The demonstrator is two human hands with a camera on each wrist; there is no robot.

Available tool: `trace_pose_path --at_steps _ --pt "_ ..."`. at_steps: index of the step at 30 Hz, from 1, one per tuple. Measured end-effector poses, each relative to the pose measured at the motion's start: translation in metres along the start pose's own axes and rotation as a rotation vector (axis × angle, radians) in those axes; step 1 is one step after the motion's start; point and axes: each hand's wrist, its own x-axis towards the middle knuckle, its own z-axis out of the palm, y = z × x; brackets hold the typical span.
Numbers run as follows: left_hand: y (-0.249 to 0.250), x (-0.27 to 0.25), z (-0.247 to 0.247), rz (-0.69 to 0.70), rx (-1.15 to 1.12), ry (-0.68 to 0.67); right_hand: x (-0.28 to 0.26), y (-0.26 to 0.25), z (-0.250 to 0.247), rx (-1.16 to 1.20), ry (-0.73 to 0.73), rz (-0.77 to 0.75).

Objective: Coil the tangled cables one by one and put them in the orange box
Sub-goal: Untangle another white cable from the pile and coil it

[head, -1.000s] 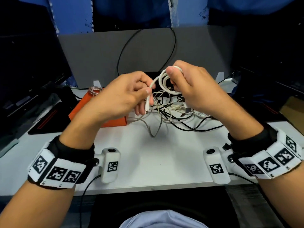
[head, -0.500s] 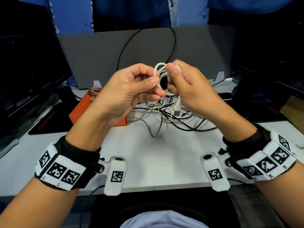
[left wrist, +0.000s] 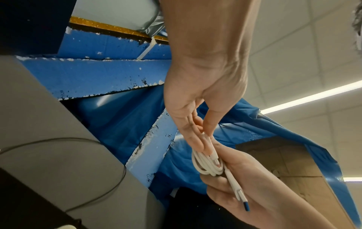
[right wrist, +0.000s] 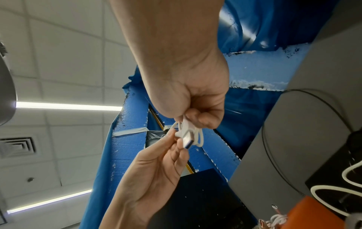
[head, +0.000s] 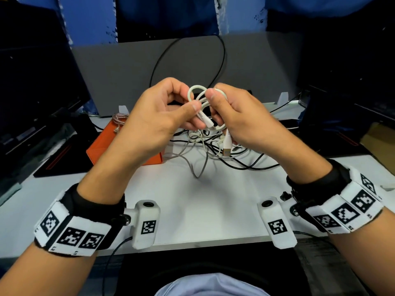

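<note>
Roughly mid-task, by the look of things. White table [head: 192, 210] carries the orange box [head: 102, 144] near its far left edge, with one coiled silvery braided cable [head: 119, 119] sitting at the box's far end, so at least one cable appears stowed. Right of the box, toward the table's far middle, the tangle of cables [head: 213, 150] lies on the surface: several black, grey and white leads, crossed over one another and yet to be separated. Above that pile, both hands are raised and work a white cable [head: 199, 97] that is already wound into a small tight coil of several loops. Right hand [head: 239, 118] is curled round the coil, thumb pressed on top; a USB plug with a blue tongue [left wrist: 245, 205] hangs free below the palm. Left hand [head: 158, 116] pinches the other plug end [head: 206, 121] between thumb and forefinger, seemingly tucking it against the loops. Judgement: this coil is nearly finished and needs only securing and a move leftward to the box; the bulk of the pile is left. Cable looks smooth, rubbery and springy, so loops may spread if the grip loosens.
</note>
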Motion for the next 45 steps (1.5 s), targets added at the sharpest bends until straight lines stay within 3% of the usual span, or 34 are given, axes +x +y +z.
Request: trace_pose_path --at_steps 4,9,14,19,23,26,30,32,37,41,45 --pt "0.000 -0.002 -0.001 0.012 0.197 0.011 0.000 0.002 0.006 -0.019 -0.014 0.013" --pt "0.004 -0.001 -0.007 -0.008 0.084 0.062 -0.003 -0.004 0.008 -0.163 0.023 -0.041" --pt "-0.001 0.000 -0.005 0.030 0.223 0.071 -0.002 0.000 0.012 -0.003 0.011 0.026" --pt "0.001 -0.002 -0.003 0.164 0.377 0.201 -0.006 -0.007 0.012 -0.067 0.108 -0.010" --pt "0.000 -0.004 0.007 0.223 0.475 0.232 -0.006 -0.012 0.008 0.101 0.128 0.000" --pt "-0.002 -0.002 0.006 0.183 0.466 0.172 -0.005 -0.011 0.010 0.204 0.083 -0.028" --pt "0.001 -0.004 0.002 0.086 0.323 -0.100 -0.008 -0.012 0.014 0.342 -0.041 -0.034" --pt "0.001 -0.006 0.002 0.055 0.301 -0.144 -0.008 -0.012 0.014 0.299 -0.049 -0.048" --pt "0.002 -0.006 0.006 0.067 0.461 -0.123 -0.005 -0.010 0.009 0.197 -0.081 -0.012" --pt "0.006 -0.008 0.008 0.030 0.378 -0.134 -0.005 -0.011 0.005 0.285 -0.126 0.065" --pt "0.002 -0.006 0.013 0.184 0.440 -0.009 -0.007 -0.012 0.001 0.497 -0.207 0.121"
